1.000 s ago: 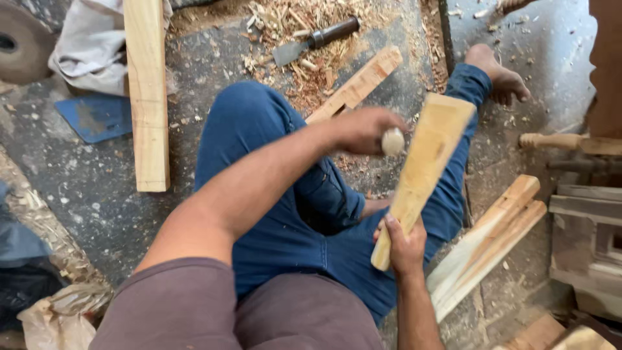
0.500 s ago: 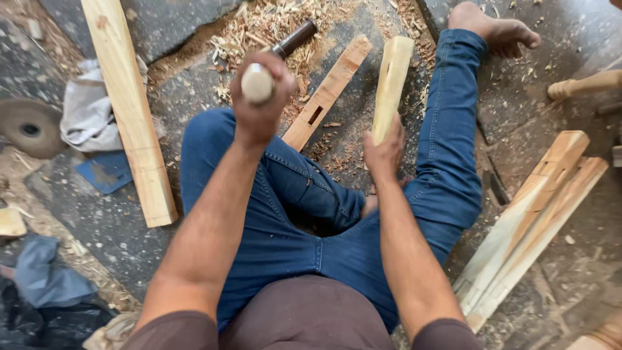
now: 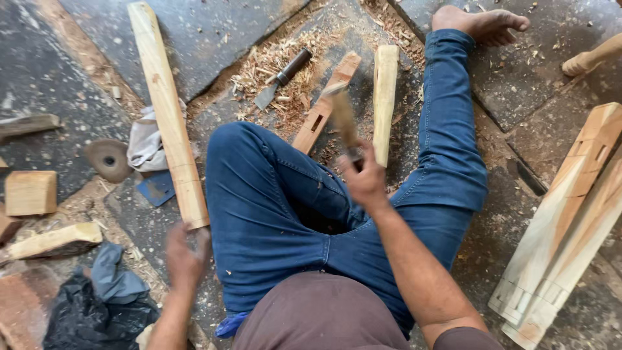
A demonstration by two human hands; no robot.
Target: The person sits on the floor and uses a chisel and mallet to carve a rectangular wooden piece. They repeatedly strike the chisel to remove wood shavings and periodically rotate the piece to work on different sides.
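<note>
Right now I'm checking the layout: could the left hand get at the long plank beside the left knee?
Probably yes. The left hand hovers just below the near end of the long plank, with only bare floor between them; the knee lies beside it, not across.

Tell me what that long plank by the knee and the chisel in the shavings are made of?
The long plank looks like bare, unfinished wood: pale yellow with visible grain. The chisel seems to have a grey metal blade and a dark handle, maybe wood or plastic; it is too small to tell.
</note>
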